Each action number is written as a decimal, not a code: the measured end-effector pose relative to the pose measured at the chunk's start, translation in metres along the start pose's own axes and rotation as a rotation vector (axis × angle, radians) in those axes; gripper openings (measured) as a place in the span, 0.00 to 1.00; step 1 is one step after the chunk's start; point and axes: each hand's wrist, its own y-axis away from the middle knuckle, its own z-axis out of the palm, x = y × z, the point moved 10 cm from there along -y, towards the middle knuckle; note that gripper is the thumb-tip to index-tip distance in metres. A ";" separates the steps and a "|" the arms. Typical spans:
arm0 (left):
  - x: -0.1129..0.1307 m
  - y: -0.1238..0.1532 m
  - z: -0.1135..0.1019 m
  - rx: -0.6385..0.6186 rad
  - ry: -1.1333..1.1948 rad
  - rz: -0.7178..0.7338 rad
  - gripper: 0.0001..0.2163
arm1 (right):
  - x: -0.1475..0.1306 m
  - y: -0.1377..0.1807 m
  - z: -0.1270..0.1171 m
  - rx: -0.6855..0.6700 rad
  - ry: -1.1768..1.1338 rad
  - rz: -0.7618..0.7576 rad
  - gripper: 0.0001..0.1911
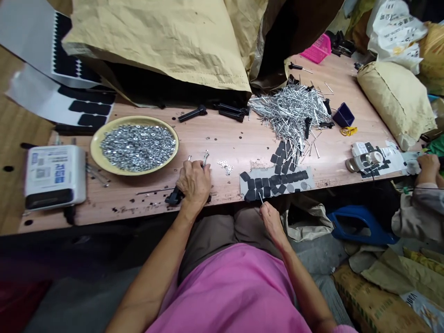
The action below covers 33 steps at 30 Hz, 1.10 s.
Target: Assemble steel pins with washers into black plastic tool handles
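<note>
My left hand [194, 182] is closed over a black plastic part [174, 197] near the table's front edge; the hand hides most of it. A metal pin [206, 158] sticks up beyond the fingertips. A few small washers [226, 167] lie just right of that hand. In my right hand [271, 218] is a thin, pointed metal tool [261, 198], held between thumb and fingers. Its tip is at the black adhesive pads [267, 191] on a pale backing sheet [247, 172]; whether it touches one I cannot tell.
A yellow bowl [95, 155] of washers and a white box-shaped device [55, 175] stand left. Metal pins [294, 108] lie heaped at back right. Black plastic parts [231, 112] lie below a large paper sack [166, 41]. Another person's hand [428, 167] is at far right.
</note>
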 end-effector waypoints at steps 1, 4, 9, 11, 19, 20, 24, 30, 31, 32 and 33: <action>0.000 -0.001 -0.001 0.004 0.004 -0.006 0.12 | 0.000 -0.001 0.002 0.000 -0.018 0.000 0.12; 0.001 -0.004 -0.001 0.000 0.001 -0.013 0.13 | 0.003 -0.003 0.006 -0.006 -0.098 0.004 0.12; 0.001 -0.007 0.000 -0.012 0.016 -0.025 0.11 | 0.048 0.007 0.000 0.003 -0.575 0.231 0.13; 0.000 -0.009 0.001 -0.011 0.011 -0.040 0.11 | 0.084 0.013 -0.015 0.067 -0.760 0.373 0.16; 0.003 -0.015 0.003 -0.043 -0.002 -0.044 0.08 | 0.184 0.014 -0.112 0.380 -0.591 0.591 0.26; 0.005 -0.016 -0.002 -0.009 0.019 -0.018 0.08 | 0.183 0.014 -0.120 0.420 -0.558 0.568 0.24; 0.008 -0.016 -0.036 0.215 0.198 0.045 0.05 | 0.122 0.017 -0.137 0.568 -0.470 0.257 0.20; 0.023 -0.004 -0.053 0.130 0.840 0.069 0.05 | -0.065 0.019 -0.074 0.368 -0.485 -0.345 0.19; 0.031 0.002 -0.040 -0.023 0.969 0.043 0.07 | -0.090 0.018 -0.064 0.335 -0.464 -0.421 0.18; 0.041 0.011 -0.028 -0.170 1.076 0.020 0.08 | -0.110 0.015 -0.053 0.278 -0.461 -0.476 0.19; 0.049 0.021 -0.019 -0.269 1.144 0.007 0.10 | -0.124 0.011 -0.043 0.210 -0.461 -0.513 0.20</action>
